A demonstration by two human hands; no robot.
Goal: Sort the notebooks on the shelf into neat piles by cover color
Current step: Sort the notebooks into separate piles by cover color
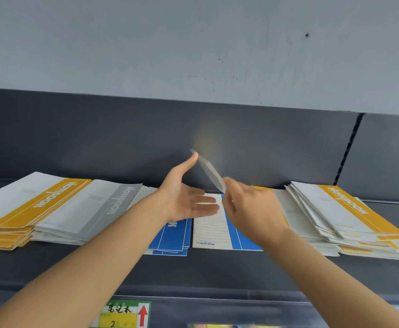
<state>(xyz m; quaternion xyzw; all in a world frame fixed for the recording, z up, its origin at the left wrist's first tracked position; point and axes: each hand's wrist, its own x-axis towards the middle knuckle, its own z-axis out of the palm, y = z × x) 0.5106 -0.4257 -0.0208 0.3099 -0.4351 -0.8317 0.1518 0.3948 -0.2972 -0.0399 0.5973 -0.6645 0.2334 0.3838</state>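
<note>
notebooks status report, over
Left hand open. Right hand grips raised notebook, edge-on, colour blurred. Yellow pile, grey pile, blue pile below; nothing in the way.

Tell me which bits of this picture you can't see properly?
All in the head view.
- Held notebook: edge-on and motion-blurred, so its cover colour is unclear; the right hand hides its lower end in its grip.
- Blue pile: the left hand covers most of the title.
- Shelf label: cut off by the bottom edge.
- Left yellow pile: cut off by the left edge.
</note>
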